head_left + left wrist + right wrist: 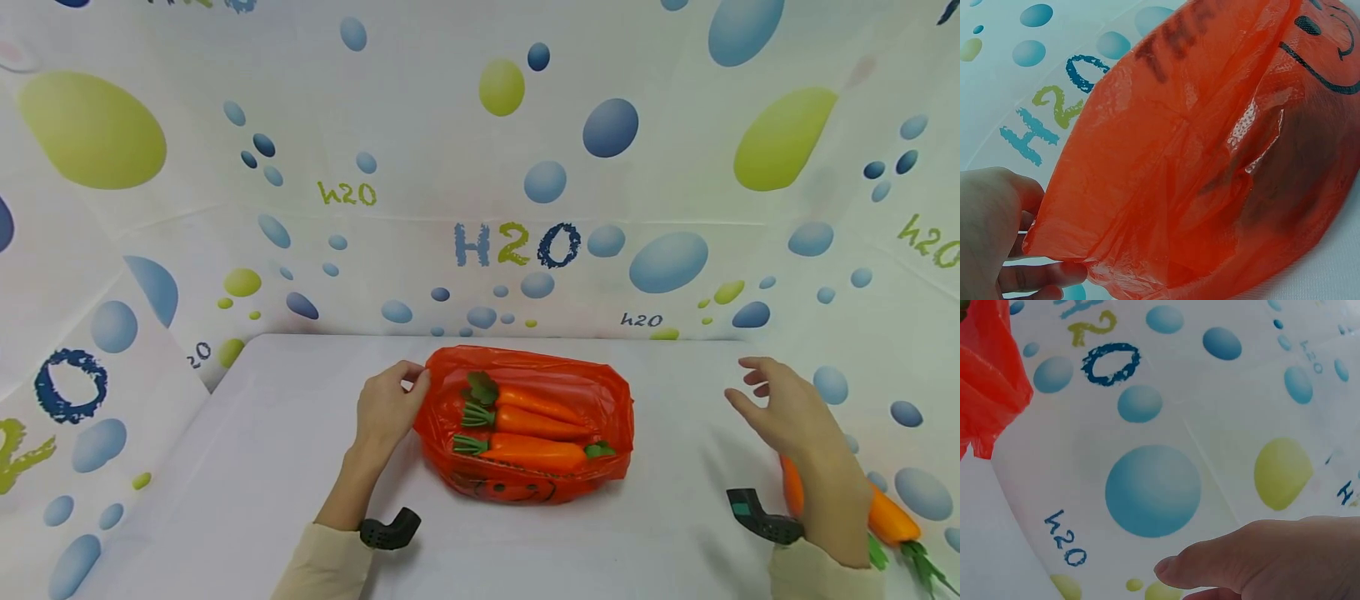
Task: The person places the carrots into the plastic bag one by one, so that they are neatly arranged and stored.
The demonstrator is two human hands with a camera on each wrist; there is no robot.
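Observation:
A red plastic bag (609, 393) with a printed smiley face lies open-mouthed on the white table. Inside it, several orange carrots (540, 423) with green tops lie side by side. My left hand (390, 408) pinches the bag's left rim; in the left wrist view its fingers (1041, 275) are at the bag's edge, and the "THANK" lettering is partly in sight. My right hand (791, 412) is raised to the right of the bag, apart from it, fingers loosely bent and holding nothing. In the right wrist view its thumb (1204, 569) points left.
More carrots (892, 517) lie at the right edge, partly hidden behind my right forearm. The white table (300, 433) ends at the back against a patterned sheet (420, 275) with blue and green dots. Each wrist carries a black camera mount (390, 531).

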